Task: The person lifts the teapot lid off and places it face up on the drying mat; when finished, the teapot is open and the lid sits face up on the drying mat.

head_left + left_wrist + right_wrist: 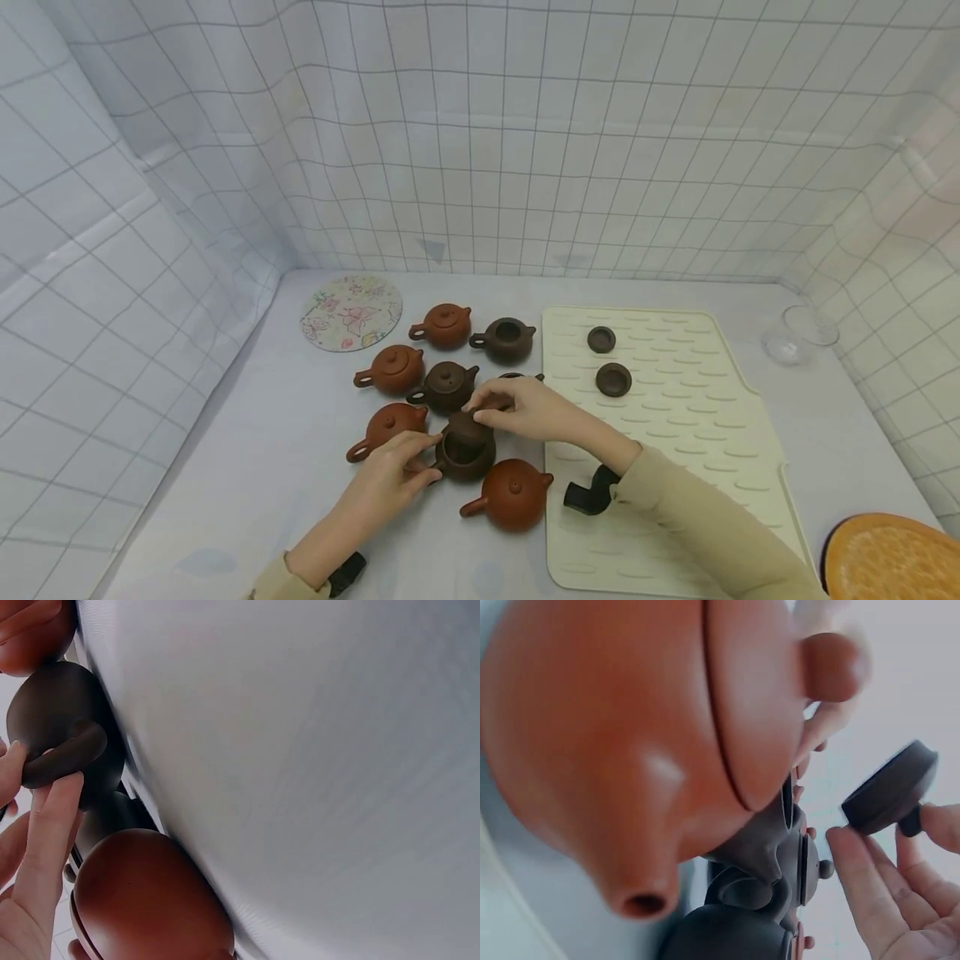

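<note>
Clustered teapots [447, 386] block middle; passage over tabletop [255, 425] at left.

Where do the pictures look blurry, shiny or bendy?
Right wrist view: on the round reddish clay teapot, a blurred lid knob and a shine near its spout; the dark brown clay lid looks clearer. Left wrist view: the pale tabletop is soft. Head view: the white gridded cloth has bent lines; folds or lens, I can't tell.

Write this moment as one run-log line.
left hand: grips dark teapot by handle | right hand: holds dark lid by knob, tilted over teapot opening | pale mat: two more dark lids
</note>
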Motion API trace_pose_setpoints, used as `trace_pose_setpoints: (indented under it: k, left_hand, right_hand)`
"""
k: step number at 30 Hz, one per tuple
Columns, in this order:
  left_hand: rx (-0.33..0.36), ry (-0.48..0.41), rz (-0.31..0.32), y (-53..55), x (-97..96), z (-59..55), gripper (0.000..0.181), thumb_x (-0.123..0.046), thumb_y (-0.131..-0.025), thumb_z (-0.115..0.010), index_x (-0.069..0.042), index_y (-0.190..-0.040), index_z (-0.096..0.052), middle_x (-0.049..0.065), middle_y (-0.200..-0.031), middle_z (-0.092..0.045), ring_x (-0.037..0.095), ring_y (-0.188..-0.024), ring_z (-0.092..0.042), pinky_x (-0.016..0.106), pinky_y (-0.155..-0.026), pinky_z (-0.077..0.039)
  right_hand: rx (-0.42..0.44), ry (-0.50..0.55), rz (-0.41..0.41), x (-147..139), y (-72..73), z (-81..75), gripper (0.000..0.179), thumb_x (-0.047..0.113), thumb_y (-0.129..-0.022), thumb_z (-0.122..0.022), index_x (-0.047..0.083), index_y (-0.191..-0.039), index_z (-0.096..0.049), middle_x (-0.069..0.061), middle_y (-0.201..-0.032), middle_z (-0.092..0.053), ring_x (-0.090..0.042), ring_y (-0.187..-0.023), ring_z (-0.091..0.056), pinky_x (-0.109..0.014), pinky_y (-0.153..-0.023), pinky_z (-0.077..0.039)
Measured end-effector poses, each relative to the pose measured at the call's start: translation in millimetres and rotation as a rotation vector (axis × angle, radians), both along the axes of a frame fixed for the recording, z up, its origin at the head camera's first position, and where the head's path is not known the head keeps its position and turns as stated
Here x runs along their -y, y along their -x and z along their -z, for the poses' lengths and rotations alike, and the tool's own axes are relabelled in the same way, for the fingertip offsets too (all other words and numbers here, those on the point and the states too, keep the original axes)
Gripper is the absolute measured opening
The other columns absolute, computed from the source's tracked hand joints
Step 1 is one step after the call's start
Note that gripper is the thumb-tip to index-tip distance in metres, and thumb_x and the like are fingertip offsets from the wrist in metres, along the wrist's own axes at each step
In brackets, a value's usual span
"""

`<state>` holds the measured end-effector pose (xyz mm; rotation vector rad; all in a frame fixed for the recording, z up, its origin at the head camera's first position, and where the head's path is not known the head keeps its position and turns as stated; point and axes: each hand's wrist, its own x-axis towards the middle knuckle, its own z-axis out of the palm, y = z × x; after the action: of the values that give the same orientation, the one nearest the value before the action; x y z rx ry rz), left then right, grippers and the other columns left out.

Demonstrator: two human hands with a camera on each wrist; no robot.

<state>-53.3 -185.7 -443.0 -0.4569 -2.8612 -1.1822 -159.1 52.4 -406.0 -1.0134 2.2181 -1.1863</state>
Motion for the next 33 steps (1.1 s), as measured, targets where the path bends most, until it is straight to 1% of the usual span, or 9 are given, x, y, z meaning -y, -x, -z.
trace_pose_setpoints:
  k: [4, 8, 13, 16, 22, 25, 28, 30, 33]
  left_hand:
    - [-0.002, 0.012, 0.005, 0.3, -0.8, -0.3, 0.043, -0.003, -0.081, -0.078, -0.002, -0.122, -0.067, 0.008, -0.115, -0.066, 0.005, -0.077, -0.069, 0.018, -0.069, -0.055]
    - [-0.007, 0.022, 0.009, 0.1, -1.6, -0.1, 0.043, -0.003, -0.081, -0.079, -0.003, -0.122, -0.067, 0.007, -0.114, -0.066, 0.004, -0.076, -0.068, 0.018, -0.068, -0.055]
    - [-0.008, 0.039, -0.001, -0.4, -2.4, -1.0, 0.044, -0.003, -0.080, -0.079, -0.004, -0.122, -0.067, 0.005, -0.113, -0.066, 0.003, -0.076, -0.067, 0.017, -0.068, -0.055]
    - [0.002, 0.042, -0.011, -0.4, -2.6, -2.0, 0.044, -0.003, -0.080, -0.079, -0.005, -0.122, -0.067, 0.005, -0.113, -0.066, 0.002, -0.076, -0.066, 0.017, -0.068, -0.055]
    - [-0.006, 0.054, -0.023, -0.3, -1.8, -2.9, 0.043, -0.003, -0.080, -0.079, -0.006, -0.121, -0.067, 0.003, -0.112, -0.066, 0.001, -0.075, -0.065, 0.017, -0.068, -0.054]
    - [-0.021, 0.059, -0.018, 0.1, -1.5, -1.5, 0.043, -0.002, -0.080, -0.079, -0.006, -0.121, -0.067, 0.002, -0.111, -0.066, 0.000, -0.074, -0.064, 0.017, -0.068, -0.054]
    - [-0.036, 0.059, -0.007, 0.6, -1.8, 0.0, 0.044, -0.002, -0.079, -0.080, -0.005, -0.121, -0.067, 0.002, -0.110, -0.066, 0.000, -0.074, -0.064, 0.017, -0.068, -0.054]
    - [-0.040, 0.063, -0.008, 0.9, -2.0, 0.6, 0.044, -0.002, -0.079, -0.080, -0.005, -0.121, -0.067, 0.002, -0.110, -0.066, -0.001, -0.074, -0.064, 0.017, -0.068, -0.054]
    - [-0.039, 0.074, -0.008, 1.6, -2.5, 0.9, 0.045, -0.002, -0.078, -0.080, -0.005, -0.121, -0.067, 0.002, -0.110, -0.066, -0.001, -0.075, -0.064, 0.017, -0.068, -0.054]
  right_hand:
    - [0.303, 0.089, 0.104, -14.5, 3.9, 7.0, 0.020, 0.023, -0.098, -0.061, 0.009, -0.111, -0.067, -0.004, -0.108, -0.070, -0.011, -0.093, -0.068, -0.033, -0.086, -0.057]
    - [0.581, 0.251, 0.164, -31.0, 5.8, 14.8, 0.025, 0.019, -0.100, -0.057, 0.000, -0.115, -0.062, -0.004, -0.107, -0.066, -0.015, -0.097, -0.066, -0.044, -0.094, -0.055]
    - [0.786, 0.450, 0.153, -46.6, 4.1, 18.2, 0.019, 0.008, -0.102, -0.044, 0.004, -0.114, -0.060, -0.003, -0.108, -0.068, -0.017, -0.097, -0.070, -0.043, -0.094, -0.055]
    - [0.821, 0.488, 0.139, -52.7, 2.9, 18.1, 0.022, 0.006, -0.103, -0.040, 0.008, -0.114, -0.059, -0.004, -0.111, -0.069, -0.020, -0.098, -0.072, -0.037, -0.089, -0.057]
    - [0.835, 0.519, 0.157, -67.6, 3.5, 14.9, 0.026, 0.020, -0.107, -0.042, 0.006, -0.120, -0.059, -0.003, -0.110, -0.071, -0.019, -0.099, -0.072, -0.043, -0.095, -0.053]
    - [0.793, 0.518, 0.192, -81.3, 5.4, 15.2, 0.037, 0.025, -0.105, -0.047, -0.002, -0.129, -0.056, 0.000, -0.110, -0.071, -0.016, -0.102, -0.070, -0.038, -0.096, -0.054]
    - [0.713, 0.480, 0.252, -99.1, 7.5, 17.1, 0.048, 0.023, -0.104, -0.050, -0.012, -0.137, -0.047, 0.003, -0.113, -0.070, -0.012, -0.106, -0.068, -0.032, -0.095, -0.054]
    - [0.658, 0.434, 0.308, -112.0, 9.1, 19.4, 0.053, 0.024, -0.104, -0.050, -0.015, -0.139, -0.042, 0.004, -0.114, -0.069, -0.009, -0.106, -0.068, -0.029, -0.095, -0.054]
    - [0.580, 0.322, 0.404, -131.1, 9.3, 23.2, 0.057, 0.029, -0.104, -0.052, -0.013, -0.141, -0.041, 0.000, -0.118, -0.066, -0.005, -0.103, -0.067, -0.026, -0.095, -0.053]
